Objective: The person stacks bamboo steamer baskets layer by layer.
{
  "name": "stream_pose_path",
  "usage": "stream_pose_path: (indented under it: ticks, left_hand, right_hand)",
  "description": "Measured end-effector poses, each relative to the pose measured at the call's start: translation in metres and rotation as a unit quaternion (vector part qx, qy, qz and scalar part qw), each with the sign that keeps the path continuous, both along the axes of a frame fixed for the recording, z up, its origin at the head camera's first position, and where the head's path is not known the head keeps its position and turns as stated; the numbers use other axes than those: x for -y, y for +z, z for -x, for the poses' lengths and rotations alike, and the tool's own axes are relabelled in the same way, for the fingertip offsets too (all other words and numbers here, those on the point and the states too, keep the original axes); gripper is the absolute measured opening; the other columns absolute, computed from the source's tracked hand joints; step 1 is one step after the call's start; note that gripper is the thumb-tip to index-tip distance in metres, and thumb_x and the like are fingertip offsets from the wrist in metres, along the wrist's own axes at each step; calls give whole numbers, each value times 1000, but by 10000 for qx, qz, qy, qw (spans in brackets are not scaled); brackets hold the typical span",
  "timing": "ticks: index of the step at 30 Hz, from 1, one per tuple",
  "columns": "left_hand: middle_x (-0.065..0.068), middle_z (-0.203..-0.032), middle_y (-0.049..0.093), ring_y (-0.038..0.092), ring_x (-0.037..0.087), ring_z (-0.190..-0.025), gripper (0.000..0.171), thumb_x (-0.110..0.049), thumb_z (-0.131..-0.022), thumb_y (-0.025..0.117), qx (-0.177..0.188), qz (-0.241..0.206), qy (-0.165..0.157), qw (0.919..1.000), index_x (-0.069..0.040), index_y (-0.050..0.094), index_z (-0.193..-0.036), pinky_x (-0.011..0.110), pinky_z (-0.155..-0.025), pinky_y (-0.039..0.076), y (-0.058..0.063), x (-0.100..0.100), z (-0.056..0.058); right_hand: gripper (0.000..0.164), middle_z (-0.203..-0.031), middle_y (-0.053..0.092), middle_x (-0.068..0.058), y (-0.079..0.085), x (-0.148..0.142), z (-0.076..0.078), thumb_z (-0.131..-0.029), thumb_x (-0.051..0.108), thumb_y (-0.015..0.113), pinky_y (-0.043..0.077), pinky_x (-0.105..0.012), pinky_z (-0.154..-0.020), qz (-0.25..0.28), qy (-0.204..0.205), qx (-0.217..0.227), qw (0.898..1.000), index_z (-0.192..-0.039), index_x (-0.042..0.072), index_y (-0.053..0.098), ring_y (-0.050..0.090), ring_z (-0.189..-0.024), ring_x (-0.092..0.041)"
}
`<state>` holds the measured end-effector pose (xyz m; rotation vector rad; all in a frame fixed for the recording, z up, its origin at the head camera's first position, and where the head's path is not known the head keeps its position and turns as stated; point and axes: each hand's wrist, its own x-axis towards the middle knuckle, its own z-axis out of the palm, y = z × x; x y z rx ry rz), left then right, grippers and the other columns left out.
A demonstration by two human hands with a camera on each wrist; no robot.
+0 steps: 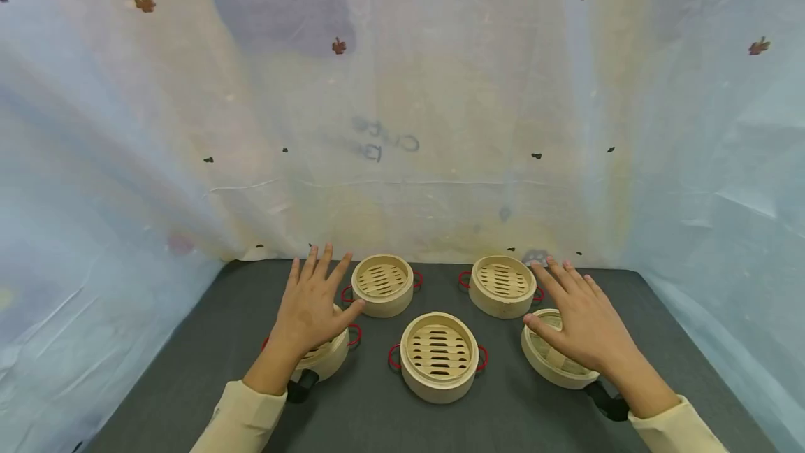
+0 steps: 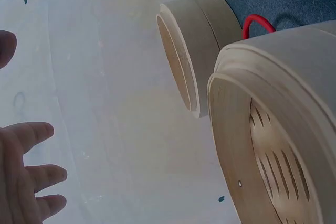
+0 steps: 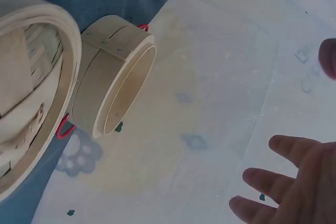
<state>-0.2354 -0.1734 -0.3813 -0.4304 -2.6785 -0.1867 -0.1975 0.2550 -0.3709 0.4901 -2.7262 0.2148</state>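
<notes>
My left hand (image 1: 314,310) hovers with fingers spread over a round bamboo steamer basket (image 1: 330,362), hiding much of it. That basket's slatted base shows in the left wrist view. On the other side, my right hand (image 1: 581,320) is held out, fingers straight, above a shallow bamboo steamer lid (image 1: 553,372). Its woven inner face (image 3: 44,51), crossed by a flat strip, appears in the right wrist view. Neither hand holds anything. Between them stands a steamer basket (image 1: 438,390) with red handles and a slatted base.
Two more steamer baskets stand at the back, one left of centre (image 1: 383,307) and one right of centre (image 1: 501,306), both with red handles. All sit on a dark tabletop (image 1: 402,432). A pale printed sheet (image 1: 440,215) hangs behind and along both sides.
</notes>
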Motion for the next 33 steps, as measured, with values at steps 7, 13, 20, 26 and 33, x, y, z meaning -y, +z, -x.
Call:
stream_pose_path:
  ticks: [7,13,20,26,33]
  left_hand:
    - [17,-156,30,22,41,-145,80,-64,-84,57,-1,3,-148,9999,-24,37,-150,64,-110,23,0,1,-3]
    - [16,-148,43,34,40,-139,74,-61,-83,59,-32,35,-211,9998,-22,46,-145,62,-105,33,1,2,-7]
    - [11,-126,61,58,34,-114,66,-58,-80,64,-738,45,-470,9962,-16,60,-130,50,-83,50,-4,3,-8]
    - [7,-109,66,64,28,-96,60,-56,-75,70,-1178,9,-758,9901,-14,66,-118,42,-67,53,-8,5,-7]
    - [6,-107,66,64,26,-91,58,-56,-76,68,-970,-37,-725,9926,-15,66,-117,39,-62,51,-14,9,-9]
  right_hand:
    - [83,-148,37,-17,-9,3,-2,-85,51,67,33,-65,-97,969,439,338,9938,-152,20,29,33,-134,-43]
    - [80,-148,37,-13,-18,9,-6,-85,43,70,37,-65,-91,1612,606,623,9831,-151,23,30,33,-133,-38]
    - [74,-146,39,-17,-28,17,-9,-85,35,71,35,-67,-92,2046,868,692,9725,-148,17,35,35,-132,-43]
    - [70,-143,45,-14,-34,27,-12,-85,27,73,44,-57,-91,2452,1109,666,9608,-144,12,40,48,-124,-37]
    - [68,-138,49,-10,-49,32,-10,-84,29,74,48,-54,-89,2722,1088,915,9517,-142,13,41,52,-120,-34]
